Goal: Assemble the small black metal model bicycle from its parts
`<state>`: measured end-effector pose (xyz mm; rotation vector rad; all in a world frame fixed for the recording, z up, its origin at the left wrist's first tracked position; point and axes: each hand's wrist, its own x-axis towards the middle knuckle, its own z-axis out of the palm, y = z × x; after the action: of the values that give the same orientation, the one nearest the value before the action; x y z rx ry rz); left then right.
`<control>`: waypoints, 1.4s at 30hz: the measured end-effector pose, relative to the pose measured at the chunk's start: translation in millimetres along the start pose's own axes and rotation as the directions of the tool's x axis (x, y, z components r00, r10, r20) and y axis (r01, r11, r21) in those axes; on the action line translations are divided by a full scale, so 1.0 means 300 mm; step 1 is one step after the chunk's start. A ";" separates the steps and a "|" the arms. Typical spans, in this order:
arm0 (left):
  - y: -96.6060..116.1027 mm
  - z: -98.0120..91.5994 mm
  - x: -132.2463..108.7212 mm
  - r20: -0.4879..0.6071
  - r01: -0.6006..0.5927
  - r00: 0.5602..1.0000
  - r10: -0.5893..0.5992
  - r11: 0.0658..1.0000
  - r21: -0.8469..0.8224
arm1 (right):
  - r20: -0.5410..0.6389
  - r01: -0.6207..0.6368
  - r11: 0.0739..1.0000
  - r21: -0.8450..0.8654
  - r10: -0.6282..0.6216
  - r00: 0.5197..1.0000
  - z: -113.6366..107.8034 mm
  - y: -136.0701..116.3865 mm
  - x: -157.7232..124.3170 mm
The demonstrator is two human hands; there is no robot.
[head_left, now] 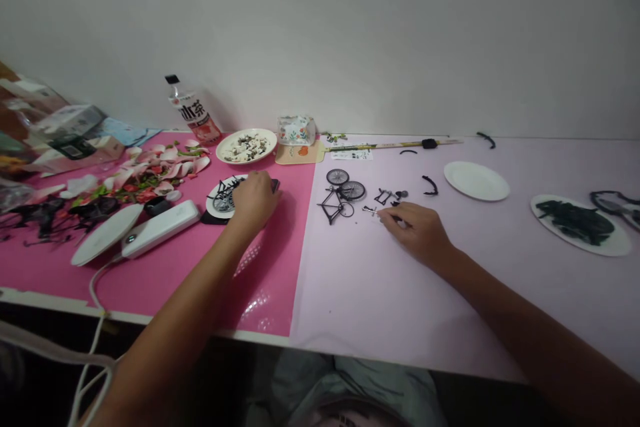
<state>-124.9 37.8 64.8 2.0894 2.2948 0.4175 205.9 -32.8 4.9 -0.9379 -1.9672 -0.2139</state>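
Note:
My left hand (255, 199) is over the right side of a small white plate (213, 205) on the pink cover. Black miniature bicycle parts (223, 200) with spoked wheels lie on that plate. Its fingers curl downward, and what they hold, if anything, is hidden. Over the lilac cover, my right hand (417, 230) pinches a small silver-and-dark model part (371, 211) at its fingertips. Just beyond those fingers lie a small black frame piece (383, 197) and other little parts. Further left, a black miniature bicycle frame (331, 205) rests near two loose spoked wheels (338, 177).
A white power bank (160, 229) with a cable, petals (145, 173) and black parts (43, 217) crowd the left. Behind stand a drink bottle (195, 113) and a bowl (247, 147). Brushes (390, 145) lie along the wall. Two white plates (477, 181), one paint-smeared (620, 243), sit right.

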 end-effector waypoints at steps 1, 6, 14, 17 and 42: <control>-0.027 -0.010 0.003 0.005 0.025 1.000 -0.025 0.999 0.031 | 0.005 -0.008 1.000 0.003 0.008 1.000 -0.001 -0.001 0.000; -0.097 -0.032 0.013 0.070 0.091 0.993 -0.094 0.995 0.049 | 0.019 -0.033 0.999 0.022 0.032 0.999 -0.004 -0.004 -0.002; -0.153 -0.037 0.034 0.054 0.138 0.987 -0.149 0.975 0.175 | 0.011 0.004 1.000 0.002 -0.004 1.000 -0.012 -0.006 0.004; -0.159 -0.033 0.039 0.043 0.142 0.987 -0.154 0.968 0.209 | 0.003 0.019 1.000 0.001 -0.019 1.000 -0.014 -0.008 0.005; -0.074 0.045 -0.108 -0.079 -0.060 0.995 0.061 0.998 0.008 | 0.000 0.037 0.998 0.051 -0.037 0.999 -0.025 -0.030 0.012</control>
<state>-140.6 7.1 41.8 2.1885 2.2807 0.5056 203.7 -40.9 14.0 -0.8690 -1.9831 -0.1836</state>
